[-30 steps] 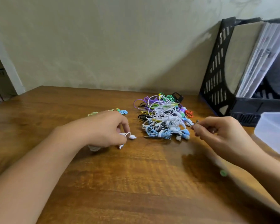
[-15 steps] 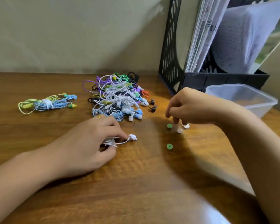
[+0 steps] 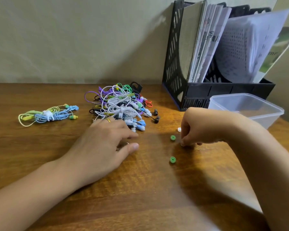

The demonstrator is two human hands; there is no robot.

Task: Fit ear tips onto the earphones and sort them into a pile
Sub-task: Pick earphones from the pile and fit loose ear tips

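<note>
Fingertips of right hand point(image 3: 193, 130) pinch something small on table point(image 3: 140, 189).

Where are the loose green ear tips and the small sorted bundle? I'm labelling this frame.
far green ear tip point(image 3: 173, 137), head view, on its ring.
near green ear tip point(image 3: 172, 159), head view, on its ring.
small sorted bundle point(image 3: 47, 115), head view, on the white tie round its middle.

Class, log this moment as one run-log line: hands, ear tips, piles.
left hand flat on table | right hand pinching at table beside green ear tips | big earphone pile behind
</note>
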